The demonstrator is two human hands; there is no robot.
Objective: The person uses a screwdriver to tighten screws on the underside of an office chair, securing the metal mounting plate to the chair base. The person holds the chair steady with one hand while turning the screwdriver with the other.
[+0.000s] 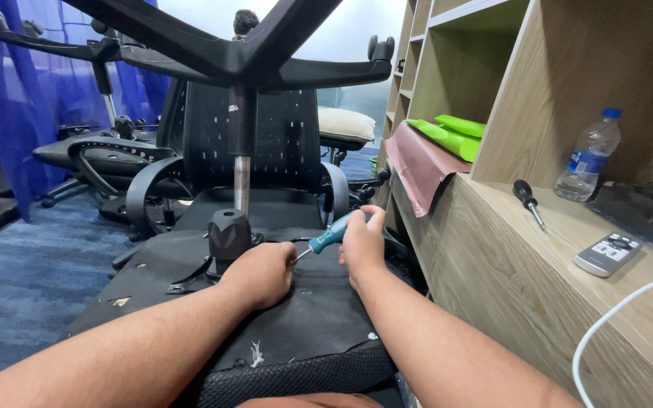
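An upturned black office chair [289, 317] lies in front of me, its seat underside facing up and its star base [251, 53] on the metal column [242, 177] overhead. My right hand [363, 243] grips a teal-handled screwdriver [332, 235], whose shaft points left and down toward the seat underside. My left hand [260, 273] rests as a fist on the black fabric beside the screwdriver tip, just right of the black mechanism housing [228, 233].
A wooden shelf unit [493, 249] stands close on my right, carrying a black screwdriver [527, 200], a water bottle [588, 156], a grey remote [608, 253], a white cable [614, 317] and green pieces [451, 134]. More upturned chairs [103, 155] and blue curtains [32, 98] fill the left.
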